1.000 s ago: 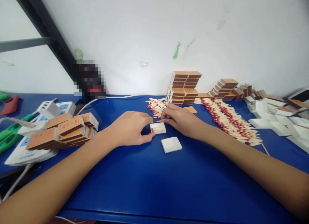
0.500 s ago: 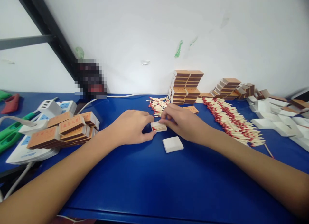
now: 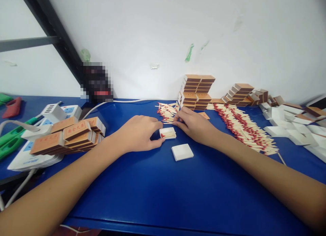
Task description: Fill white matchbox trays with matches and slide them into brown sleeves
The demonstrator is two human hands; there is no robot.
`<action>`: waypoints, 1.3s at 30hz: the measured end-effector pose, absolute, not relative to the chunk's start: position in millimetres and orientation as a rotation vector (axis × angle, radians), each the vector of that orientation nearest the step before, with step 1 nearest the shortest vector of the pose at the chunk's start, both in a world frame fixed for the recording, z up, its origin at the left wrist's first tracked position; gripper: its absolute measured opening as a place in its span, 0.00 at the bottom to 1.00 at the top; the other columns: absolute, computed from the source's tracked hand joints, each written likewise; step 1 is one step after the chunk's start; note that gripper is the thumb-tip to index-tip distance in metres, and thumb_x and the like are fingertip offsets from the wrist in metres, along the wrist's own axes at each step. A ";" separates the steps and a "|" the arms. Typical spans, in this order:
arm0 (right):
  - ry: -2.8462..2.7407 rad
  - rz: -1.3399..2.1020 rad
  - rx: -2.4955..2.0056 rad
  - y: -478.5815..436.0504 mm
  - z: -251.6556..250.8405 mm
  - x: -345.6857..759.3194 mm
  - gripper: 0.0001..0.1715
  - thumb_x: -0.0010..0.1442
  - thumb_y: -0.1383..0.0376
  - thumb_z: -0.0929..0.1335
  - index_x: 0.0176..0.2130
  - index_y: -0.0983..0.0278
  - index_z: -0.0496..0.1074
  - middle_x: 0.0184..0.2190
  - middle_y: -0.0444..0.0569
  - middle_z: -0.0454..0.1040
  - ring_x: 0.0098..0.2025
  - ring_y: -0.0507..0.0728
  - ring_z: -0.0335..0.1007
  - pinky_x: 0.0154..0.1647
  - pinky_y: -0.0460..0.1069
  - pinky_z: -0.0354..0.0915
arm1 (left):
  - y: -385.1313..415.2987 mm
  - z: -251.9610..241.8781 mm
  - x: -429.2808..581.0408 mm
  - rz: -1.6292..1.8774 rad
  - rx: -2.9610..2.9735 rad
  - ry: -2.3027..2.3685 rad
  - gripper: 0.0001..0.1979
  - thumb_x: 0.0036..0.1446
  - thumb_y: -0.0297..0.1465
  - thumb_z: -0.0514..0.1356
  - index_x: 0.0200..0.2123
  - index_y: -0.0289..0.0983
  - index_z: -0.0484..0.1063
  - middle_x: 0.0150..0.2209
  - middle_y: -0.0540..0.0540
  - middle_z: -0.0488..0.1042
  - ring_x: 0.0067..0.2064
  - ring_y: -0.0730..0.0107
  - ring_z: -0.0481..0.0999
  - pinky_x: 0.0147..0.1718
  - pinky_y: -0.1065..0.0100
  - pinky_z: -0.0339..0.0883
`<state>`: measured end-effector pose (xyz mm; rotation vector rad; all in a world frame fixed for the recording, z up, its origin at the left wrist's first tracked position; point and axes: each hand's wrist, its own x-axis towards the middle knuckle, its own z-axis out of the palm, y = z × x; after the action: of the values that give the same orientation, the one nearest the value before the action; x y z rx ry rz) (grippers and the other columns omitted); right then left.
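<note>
My left hand (image 3: 142, 133) grips the left end of a small white matchbox tray (image 3: 168, 133) between thumb and forefinger. A few red-tipped matches lie inside the tray, which rests on the blue table. Just to the right and a little farther back is my right hand (image 3: 195, 124), its fingers curled together at the near edge of a loose match pile (image 3: 168, 110). Whether a match is between those fingertips is hidden. A second white tray (image 3: 182, 152) lies closer to me, apart from both hands.
Stacked matchboxes (image 3: 197, 90) stand against the wall. Rows of matches (image 3: 244, 127) spread to the right, beside heaped white trays (image 3: 292, 122). Left are more matchboxes (image 3: 76, 130) on a power strip (image 3: 35, 161), with green-handled scissors (image 3: 15, 137).
My right hand has moved back and slightly right, off the tray and toward the loose match pile. My left hand keeps its grip on the tray.
</note>
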<state>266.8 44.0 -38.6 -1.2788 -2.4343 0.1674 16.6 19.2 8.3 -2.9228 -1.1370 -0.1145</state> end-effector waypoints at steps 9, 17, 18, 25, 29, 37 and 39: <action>-2.383 0.127 -1.186 38.0 -35.0 262.2 0.07 0.73 0.63 0.65 0.41 0.61 0.71 0.41 0.50 0.70 0.38 0.57 0.68 0.38 0.51 0.61 | 17.5 9.4 17.0 -0.121 -2.935 -1.122 0.16 0.65 0.41 0.61 0.45 0.36 0.81 0.38 0.45 0.81 0.34 0.63 0.78 0.30 0.63 0.62; -2.386 0.296 -1.109 42.9 -43.7 261.3 0.04 0.72 0.63 0.67 0.44 0.61 0.72 0.41 0.49 0.70 0.39 0.57 0.67 0.40 0.51 0.61 | 17.9 8.3 17.0 -0.131 -2.945 -1.116 0.15 0.65 0.41 0.61 0.45 0.36 0.81 0.38 0.44 0.81 0.34 0.63 0.78 0.30 0.64 0.62; -2.385 0.299 -1.109 43.6 -44.2 261.6 0.05 0.72 0.63 0.67 0.44 0.61 0.72 0.42 0.49 0.70 0.39 0.57 0.67 0.40 0.51 0.61 | 18.2 8.1 16.8 -0.134 -2.946 -1.112 0.16 0.65 0.41 0.61 0.45 0.36 0.81 0.38 0.44 0.81 0.34 0.64 0.78 0.30 0.64 0.62; -2.370 0.320 -1.107 44.7 -44.9 261.1 0.03 0.72 0.64 0.66 0.43 0.61 0.70 0.42 0.49 0.70 0.39 0.56 0.67 0.40 0.51 0.61 | 19.3 7.9 16.4 -0.143 -2.955 -1.113 0.16 0.65 0.41 0.61 0.45 0.36 0.81 0.38 0.45 0.81 0.33 0.64 0.78 0.30 0.64 0.62; -2.393 0.310 -1.149 44.9 -44.7 259.8 0.04 0.73 0.66 0.66 0.42 0.61 0.70 0.42 0.49 0.70 0.39 0.57 0.67 0.40 0.51 0.61 | 19.4 8.0 15.9 -0.141 -2.944 -1.114 0.15 0.65 0.41 0.61 0.45 0.36 0.81 0.38 0.44 0.81 0.33 0.64 0.78 0.30 0.64 0.62; -2.348 0.317 -1.229 31.3 -26.8 255.0 0.06 0.73 0.65 0.64 0.39 0.61 0.68 0.41 0.50 0.70 0.39 0.58 0.68 0.40 0.51 0.62 | 20.6 7.5 14.9 -0.147 -2.928 -1.142 0.17 0.66 0.42 0.60 0.46 0.37 0.81 0.38 0.44 0.81 0.34 0.63 0.79 0.30 0.64 0.62; -2.356 0.338 -1.200 24.1 -21.2 252.5 0.06 0.73 0.66 0.65 0.39 0.61 0.68 0.41 0.50 0.71 0.40 0.58 0.68 0.40 0.52 0.62 | 20.7 7.4 14.7 -0.145 -2.927 -1.151 0.16 0.65 0.42 0.61 0.46 0.37 0.81 0.38 0.44 0.82 0.34 0.62 0.79 0.30 0.64 0.63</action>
<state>252.5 24.1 -21.2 -1.1999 -2.3559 0.3381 14.7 20.7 7.4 -2.9269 -1.1512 -0.1447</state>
